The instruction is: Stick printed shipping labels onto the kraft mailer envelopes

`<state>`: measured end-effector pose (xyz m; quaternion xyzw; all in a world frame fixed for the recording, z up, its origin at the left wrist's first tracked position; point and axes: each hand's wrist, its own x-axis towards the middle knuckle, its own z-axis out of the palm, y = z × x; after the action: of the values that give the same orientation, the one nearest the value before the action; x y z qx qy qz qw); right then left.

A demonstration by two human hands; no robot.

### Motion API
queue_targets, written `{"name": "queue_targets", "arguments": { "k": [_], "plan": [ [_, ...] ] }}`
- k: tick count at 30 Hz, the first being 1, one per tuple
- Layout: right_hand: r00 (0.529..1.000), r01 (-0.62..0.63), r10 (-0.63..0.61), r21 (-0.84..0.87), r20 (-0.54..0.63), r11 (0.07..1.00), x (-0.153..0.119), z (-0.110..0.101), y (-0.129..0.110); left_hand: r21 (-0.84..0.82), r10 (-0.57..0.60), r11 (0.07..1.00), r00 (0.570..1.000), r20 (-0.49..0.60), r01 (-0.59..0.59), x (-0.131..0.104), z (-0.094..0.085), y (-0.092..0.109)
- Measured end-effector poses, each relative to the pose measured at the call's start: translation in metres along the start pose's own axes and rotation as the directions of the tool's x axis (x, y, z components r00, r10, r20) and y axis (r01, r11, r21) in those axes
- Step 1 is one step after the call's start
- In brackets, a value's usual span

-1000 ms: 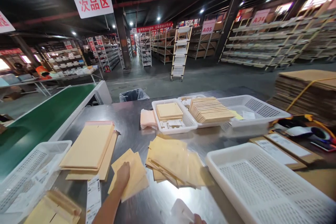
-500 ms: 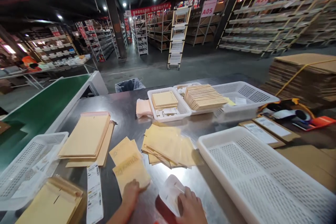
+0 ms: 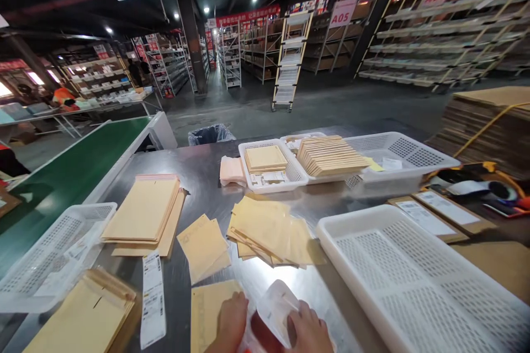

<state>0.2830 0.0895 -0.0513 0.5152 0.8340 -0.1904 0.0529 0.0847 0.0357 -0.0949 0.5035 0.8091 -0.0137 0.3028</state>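
My left hand has its fingers curled over the right edge of a flat yellowish packet near the front of the metal table. Beside it, my right hand grips a translucent white plastic pouch tilted over the tabletop; what is inside cannot be made out. A small dark red patch shows between the hands. Just beyond my left hand lie a couple of similar yellowish packets. Farther off, a fanned pile of yellow packets rests on the table.
Padded envelopes are stacked at left, above a printed label strip. More envelopes lie front left, by a white basket. A large white basket occupies the right. Smaller baskets hold envelopes behind. A green conveyor runs left.
My left hand has drawn one yellowish packet toward me, away from the others it overlapped. My right hand keeps its hold on the pouch. The view has shifted slightly left.
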Motion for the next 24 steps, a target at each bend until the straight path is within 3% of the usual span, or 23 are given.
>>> {"name": "queue_targets", "arguments": {
  "k": [10,15,19,24],
  "plan": [
    [0.997,-0.014,0.012,0.032,0.070,0.999,-0.006,-0.014,-0.008,-0.112,-0.060,0.992,0.998,0.016,0.062,-0.023,0.019,-0.013],
    [0.997,-0.019,0.016,0.039,0.071,0.999,-0.009,-0.018,-0.009,-0.128,-0.076,0.989,0.996,0.037,0.080,-0.043,0.018,-0.017],
    [0.998,-0.002,-0.002,0.060,0.070,0.998,-0.008,-0.018,-0.011,-0.078,-0.102,0.991,0.994,0.044,0.105,-0.049,-0.004,-0.026],
    [0.996,0.016,-0.022,0.063,0.086,0.998,-0.006,-0.019,-0.013,0.077,-0.160,0.983,0.983,-0.092,0.167,-0.050,-0.069,-0.056]
  ]
}}
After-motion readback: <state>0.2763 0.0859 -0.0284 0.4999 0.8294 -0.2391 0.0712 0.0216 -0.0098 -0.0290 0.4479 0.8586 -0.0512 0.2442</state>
